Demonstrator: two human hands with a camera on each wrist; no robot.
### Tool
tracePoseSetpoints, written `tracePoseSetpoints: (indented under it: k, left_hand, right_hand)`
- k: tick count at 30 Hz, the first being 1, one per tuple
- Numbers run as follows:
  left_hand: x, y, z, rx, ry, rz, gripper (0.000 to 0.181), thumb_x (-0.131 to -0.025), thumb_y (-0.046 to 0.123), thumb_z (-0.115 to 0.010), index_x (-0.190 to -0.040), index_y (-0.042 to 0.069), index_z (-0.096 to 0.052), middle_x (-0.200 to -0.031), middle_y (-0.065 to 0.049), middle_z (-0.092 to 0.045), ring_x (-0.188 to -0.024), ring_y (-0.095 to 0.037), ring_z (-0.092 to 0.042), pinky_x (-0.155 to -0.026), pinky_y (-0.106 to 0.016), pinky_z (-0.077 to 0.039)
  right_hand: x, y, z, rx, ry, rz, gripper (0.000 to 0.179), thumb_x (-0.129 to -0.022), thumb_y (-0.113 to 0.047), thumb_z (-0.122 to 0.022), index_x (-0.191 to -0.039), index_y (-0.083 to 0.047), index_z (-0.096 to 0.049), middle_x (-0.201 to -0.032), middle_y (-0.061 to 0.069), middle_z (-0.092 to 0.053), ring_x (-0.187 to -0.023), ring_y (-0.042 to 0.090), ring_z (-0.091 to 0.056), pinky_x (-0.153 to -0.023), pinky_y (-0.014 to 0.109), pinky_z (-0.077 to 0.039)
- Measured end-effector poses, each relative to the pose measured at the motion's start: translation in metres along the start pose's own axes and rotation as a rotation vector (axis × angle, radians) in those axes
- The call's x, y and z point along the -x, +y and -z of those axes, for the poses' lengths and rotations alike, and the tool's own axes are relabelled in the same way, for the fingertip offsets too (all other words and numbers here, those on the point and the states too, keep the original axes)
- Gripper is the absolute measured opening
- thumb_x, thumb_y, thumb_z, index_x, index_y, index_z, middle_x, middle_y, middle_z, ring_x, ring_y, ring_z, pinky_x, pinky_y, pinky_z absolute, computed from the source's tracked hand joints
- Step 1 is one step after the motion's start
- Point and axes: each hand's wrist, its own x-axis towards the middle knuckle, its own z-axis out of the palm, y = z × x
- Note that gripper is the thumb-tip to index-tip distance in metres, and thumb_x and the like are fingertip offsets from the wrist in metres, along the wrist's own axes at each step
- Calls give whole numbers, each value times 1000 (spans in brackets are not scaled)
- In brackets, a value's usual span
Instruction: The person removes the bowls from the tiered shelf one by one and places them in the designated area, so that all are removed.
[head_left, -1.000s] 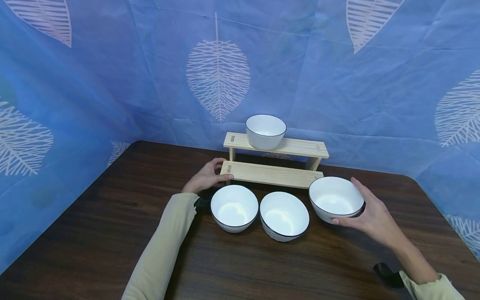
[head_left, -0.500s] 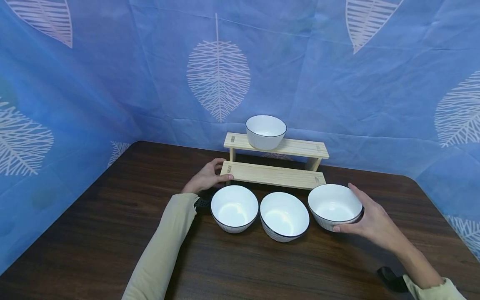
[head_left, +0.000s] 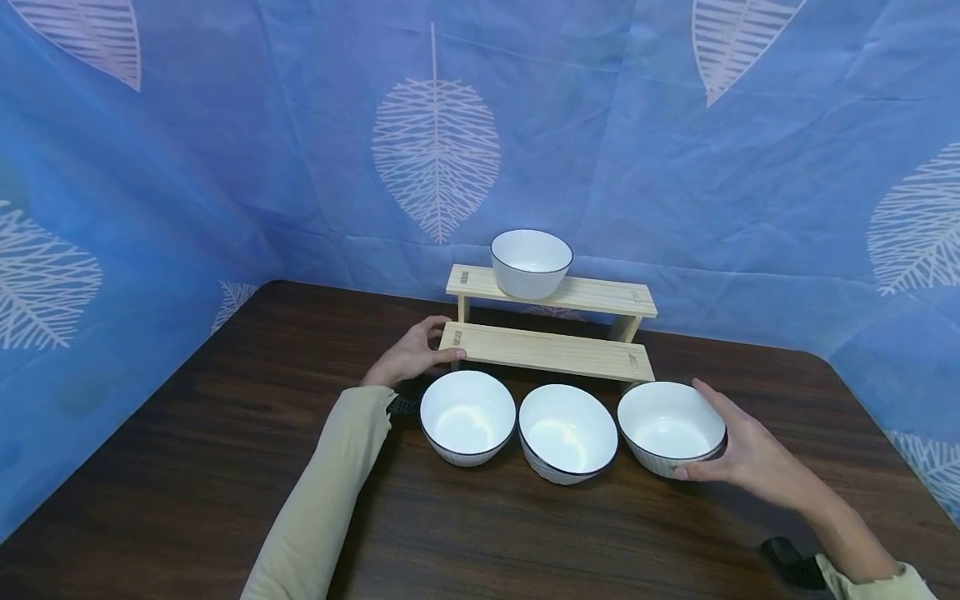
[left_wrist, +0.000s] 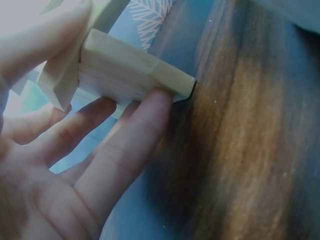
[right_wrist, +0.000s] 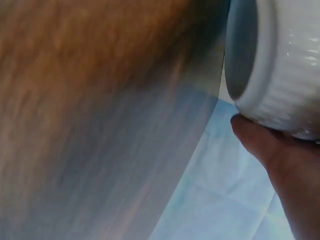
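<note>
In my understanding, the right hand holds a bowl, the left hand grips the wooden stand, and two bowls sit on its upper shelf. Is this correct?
Not quite: the head view shows only one white bowl on the upper shelf, not two. The rest stands.

Wooden boards: two, one upper, one lower
White bowls: four — one on the upper board, three in a front row
Hands: two
Sleeves: two
Dark wrist pieces: two
Table: one
Leaf prints on the blue cloth: eight — some only partly in view
</note>
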Motion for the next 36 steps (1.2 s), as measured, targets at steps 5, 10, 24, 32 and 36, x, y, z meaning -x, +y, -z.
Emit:
tracePoseSetpoints:
  k: [5,10,24,32,36]
  left_hand:
    - [1,-3,-2,3,-4,2,77,-95,13,-74,-156,1,-29,-143,-27,-48,-112,-37,-64,-86,-44,-59]
    - [0,-5,-2,12,-2,1,77,-95,12,-74,-156,1,-29,-143,-26,-49,-112,-37,-64,-86,-44,-59]
    - [1,-3,3,-3,-8,-14,77,-96,13,-73,-156,0,-27,-146,-28,-46,-114,-38,-63,-87,-45,-58]
    - [1,-2,2,-5,-4,-26,76,-96,13,-73,-156,-1,-27,-144,-28,-46,-114,-38,-63,-86,-46,-59]
    - [0,-2,2,4,-15,-35,77,-96,13,-73,-156,-2,-26,-144,-28,-46,-113,-38,-64,-85,-46,-59]
  right_hand:
    - [1,9,3,-68,-82,14,116,-74,-17,-90,-155,12,-13,-140,38,-37,-112,51,-54,-75,50,-53]
    - [2,17,7,-124,-149,46,111,-75,-10,-86,-156,11,-12,-141,37,-35,-115,44,-52,-72,39,-52]
    - [5,31,9,-278,-258,149,106,-73,0,-83,-155,7,-17,-148,32,-30,-115,-12,-34,-75,27,-51]
    - [6,27,12,-263,-273,191,107,-75,-2,-81,-157,6,-13,-150,32,-28,-118,-15,-33,-77,27,-50]
    - [0,16,20,-203,-227,210,105,-84,-3,-78,-159,4,-5,-154,35,-24,-124,-21,-27,-82,21,-49]
